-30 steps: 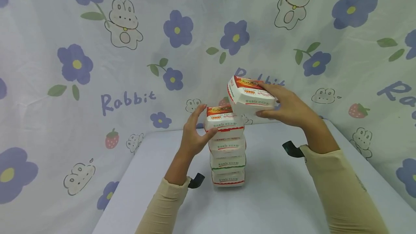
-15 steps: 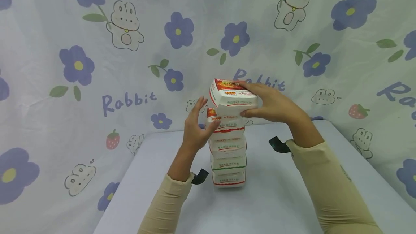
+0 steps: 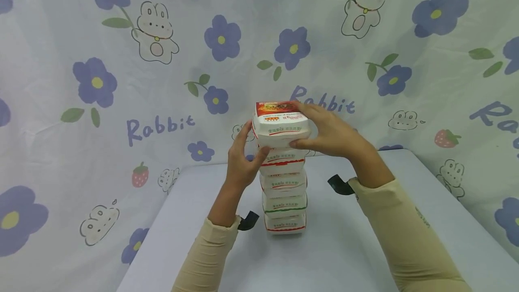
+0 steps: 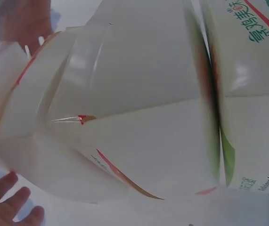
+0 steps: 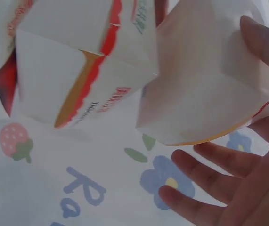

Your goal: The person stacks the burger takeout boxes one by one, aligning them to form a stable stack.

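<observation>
My right hand [image 3: 330, 132] holds a white hamburger box [image 3: 281, 125] with a red burger picture on its lid, thumb low in front and fingers over the top. That box is at the top of a column of similar boxes [image 3: 284, 184]; in the right wrist view a narrow wedge of space separates part of it from the box below. My left hand [image 3: 241, 159] is at the left side, its extended fingers by the held box and the thumb tip at its lower front corner. Left fingers [image 4: 4, 193] also appear in the left wrist view; firm contact is unclear.
The stack stands on a white table [image 3: 344, 247] with rounded far corners. Behind it hangs a white curtain [image 3: 251, 71] printed with purple flowers, rabbits and strawberries. Dark curved pieces [image 3: 248, 221] stick out from both sleeve cuffs.
My right hand has brought the held box left and slightly down, from right of the stack to over it, levelling its tilt. The left hand has barely moved.
</observation>
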A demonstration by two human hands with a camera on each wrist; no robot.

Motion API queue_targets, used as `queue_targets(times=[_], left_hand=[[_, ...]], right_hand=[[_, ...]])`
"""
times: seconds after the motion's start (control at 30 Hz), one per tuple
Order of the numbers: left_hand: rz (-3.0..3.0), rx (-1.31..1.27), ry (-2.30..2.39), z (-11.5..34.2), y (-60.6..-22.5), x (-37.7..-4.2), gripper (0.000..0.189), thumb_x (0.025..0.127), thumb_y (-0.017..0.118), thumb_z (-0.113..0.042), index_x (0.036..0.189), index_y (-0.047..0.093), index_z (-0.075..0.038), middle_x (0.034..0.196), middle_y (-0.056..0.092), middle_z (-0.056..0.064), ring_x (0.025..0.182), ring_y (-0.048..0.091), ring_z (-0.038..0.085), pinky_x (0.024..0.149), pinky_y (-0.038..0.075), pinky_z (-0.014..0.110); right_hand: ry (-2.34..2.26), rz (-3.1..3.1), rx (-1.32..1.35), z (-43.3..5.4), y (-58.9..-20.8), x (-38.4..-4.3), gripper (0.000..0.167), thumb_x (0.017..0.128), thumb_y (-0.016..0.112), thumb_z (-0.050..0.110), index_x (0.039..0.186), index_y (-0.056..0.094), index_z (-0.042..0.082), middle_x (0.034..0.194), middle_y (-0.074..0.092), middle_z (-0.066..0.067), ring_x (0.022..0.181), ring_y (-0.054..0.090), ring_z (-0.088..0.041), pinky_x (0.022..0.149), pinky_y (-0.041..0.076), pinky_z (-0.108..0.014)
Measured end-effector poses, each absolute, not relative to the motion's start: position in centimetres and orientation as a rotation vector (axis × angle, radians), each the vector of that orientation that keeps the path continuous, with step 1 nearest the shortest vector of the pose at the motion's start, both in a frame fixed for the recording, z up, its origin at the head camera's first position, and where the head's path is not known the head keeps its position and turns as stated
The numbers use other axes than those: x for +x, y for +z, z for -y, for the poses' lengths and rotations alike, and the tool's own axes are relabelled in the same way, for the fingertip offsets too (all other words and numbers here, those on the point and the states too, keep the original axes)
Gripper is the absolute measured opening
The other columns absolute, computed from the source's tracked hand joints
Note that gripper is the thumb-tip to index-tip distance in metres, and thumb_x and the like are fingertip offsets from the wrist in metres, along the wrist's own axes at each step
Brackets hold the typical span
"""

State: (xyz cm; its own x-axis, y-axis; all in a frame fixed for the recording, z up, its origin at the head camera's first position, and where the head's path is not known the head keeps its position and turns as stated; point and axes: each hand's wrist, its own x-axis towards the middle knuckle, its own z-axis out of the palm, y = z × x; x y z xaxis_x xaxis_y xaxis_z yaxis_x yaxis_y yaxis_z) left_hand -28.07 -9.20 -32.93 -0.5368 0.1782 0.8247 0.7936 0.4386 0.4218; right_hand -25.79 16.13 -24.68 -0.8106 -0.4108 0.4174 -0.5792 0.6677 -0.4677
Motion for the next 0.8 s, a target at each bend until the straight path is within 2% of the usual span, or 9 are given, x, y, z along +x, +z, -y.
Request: queue_targets(times=[0.1, 0.2, 0.33, 0.5, 0.8], left_hand=[[1.982, -0.823, -1.111, 9.5, -33.1, -28.1, 0.080, 0.091, 0.051, -0.063, 0.152, 0.032, -0.013, 0.152, 0.039, -0.003, 0.138, 0.035, 0.017, 0.107, 0.032, 0.056], [1.981, -0.841, -1.131, 9.8, -33.3, -28.1, 0.080, 0.092, 0.051, -0.062, 0.152, 0.032, -0.013, 0.152, 0.039, 0.000, 0.138, 0.036, 0.018, 0.106, 0.033, 0.057], [1.982, -0.856, -1.146, 10.0, -33.7, -28.3, 0.080, 0.091, 0.051, -0.063, 0.153, 0.030, -0.016, 0.152, 0.039, -0.001, 0.138, 0.036, 0.019, 0.106, 0.035, 0.055], [2.009, -0.853, -1.138, 10.0, -34.0, -28.5, 0.082, 0.092, 0.049, -0.064, 0.153, 0.029, -0.014, 0.153, 0.036, -0.005, 0.140, 0.031, 0.017, 0.108, 0.035, 0.048], [2.021, -0.855, -1.143, 9.9, -34.2, -28.8, 0.079, 0.092, 0.049, -0.063, 0.155, 0.026, -0.020, 0.153, 0.036, -0.005, 0.140, 0.032, 0.016, 0.108, 0.035, 0.047]], right_hand=[[0.932, 2.536, 0.826, -16.0, -25.5, -25.8, 0.105, 0.073, 0.083, 0.046, 0.155, 0.018, 0.039, 0.152, 0.036, 0.000, 0.137, 0.035, -0.029, 0.101, 0.033, -0.067], [0.998, 2.472, 0.854, -16.0, -26.3, -26.0, 0.109, 0.072, 0.087, 0.039, 0.155, 0.017, 0.038, 0.150, 0.038, 0.001, 0.132, 0.041, -0.025, 0.101, 0.037, -0.063], [1.057, 2.423, 0.879, -15.8, -27.4, -26.4, 0.109, 0.073, 0.087, 0.034, 0.156, 0.016, 0.036, 0.153, 0.034, 0.004, 0.129, 0.044, -0.024, 0.099, 0.044, -0.054], [1.102, 2.416, 0.896, -15.9, -28.2, -26.8, 0.108, 0.074, 0.086, 0.031, 0.156, 0.016, 0.034, 0.157, 0.025, 0.007, 0.127, 0.046, -0.023, 0.097, 0.047, -0.047], [1.110, 2.399, 0.906, -15.9, -28.6, -27.0, 0.108, 0.074, 0.086, 0.029, 0.157, 0.016, 0.032, 0.158, 0.023, 0.005, 0.131, 0.043, -0.026, 0.096, 0.048, -0.048]])
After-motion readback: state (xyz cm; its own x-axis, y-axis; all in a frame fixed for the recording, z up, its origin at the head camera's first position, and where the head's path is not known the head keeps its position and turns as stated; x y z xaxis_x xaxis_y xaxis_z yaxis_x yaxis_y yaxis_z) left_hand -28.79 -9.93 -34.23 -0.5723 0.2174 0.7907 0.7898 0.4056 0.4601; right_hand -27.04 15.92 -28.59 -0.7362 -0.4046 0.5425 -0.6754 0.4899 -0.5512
